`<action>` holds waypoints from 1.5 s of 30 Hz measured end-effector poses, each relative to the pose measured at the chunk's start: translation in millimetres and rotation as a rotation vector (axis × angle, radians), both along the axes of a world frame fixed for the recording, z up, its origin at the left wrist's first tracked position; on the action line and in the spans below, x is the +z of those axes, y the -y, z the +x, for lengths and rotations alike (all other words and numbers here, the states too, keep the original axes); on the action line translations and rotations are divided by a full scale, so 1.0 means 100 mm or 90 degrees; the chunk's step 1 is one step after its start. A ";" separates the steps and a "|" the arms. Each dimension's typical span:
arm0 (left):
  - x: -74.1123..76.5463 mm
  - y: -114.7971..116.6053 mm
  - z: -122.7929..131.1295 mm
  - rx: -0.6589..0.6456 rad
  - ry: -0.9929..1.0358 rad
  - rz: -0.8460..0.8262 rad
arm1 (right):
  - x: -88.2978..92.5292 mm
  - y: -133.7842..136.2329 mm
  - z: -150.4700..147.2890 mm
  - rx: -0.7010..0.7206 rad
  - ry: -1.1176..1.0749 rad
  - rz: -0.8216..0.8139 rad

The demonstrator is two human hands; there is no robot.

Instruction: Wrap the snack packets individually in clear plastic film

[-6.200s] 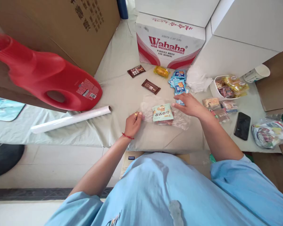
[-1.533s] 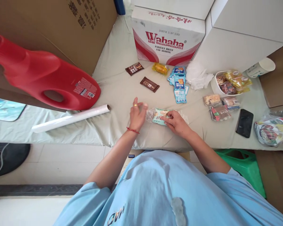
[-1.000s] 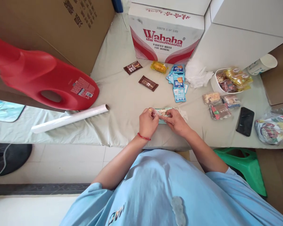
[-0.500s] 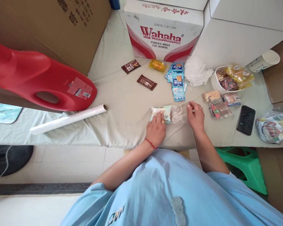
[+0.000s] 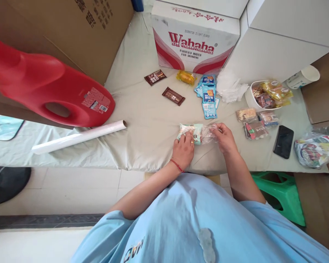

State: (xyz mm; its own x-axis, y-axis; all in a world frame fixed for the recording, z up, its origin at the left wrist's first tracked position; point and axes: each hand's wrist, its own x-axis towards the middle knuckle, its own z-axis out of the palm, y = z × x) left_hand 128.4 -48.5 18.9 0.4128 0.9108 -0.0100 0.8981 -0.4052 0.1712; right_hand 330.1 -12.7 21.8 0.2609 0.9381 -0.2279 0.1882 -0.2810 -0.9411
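Near the front edge of the cloth-covered surface [image 5: 142, 146], the left hand [image 5: 183, 151] is resting its loosely extended fingers on a pale-green, printed, pillow-shaped packet [image 5: 198, 132]. The right hand [image 5: 225, 138] is pinching crumpled clear plastic film [image 5: 207, 135] that is extending from the packet's right side. A black rectangular smartphone [image 5: 283, 141] is lying toward the front right corner. Farther back, overlapping light-blue flat sachets [image 5: 209, 95] are lying before a white-and-red cardboard carton [image 5: 194, 47], which is standing toward the far edge.

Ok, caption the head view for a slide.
Left hand on a pale-green rectangular packet, right hand pinching crinkled clear plastic film.
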 end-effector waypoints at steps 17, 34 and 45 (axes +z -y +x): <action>0.01 -0.07 -0.02 -0.074 0.085 0.029 | 0.15 0.15 0.03 -0.011 0.035 -0.064; -0.22 -0.16 -0.23 -0.121 0.195 -0.004 | 0.33 -0.29 -1.07 0.297 0.566 0.044; -0.06 -0.02 -0.91 0.174 0.559 0.010 | 0.13 0.11 -1.21 0.359 0.697 0.153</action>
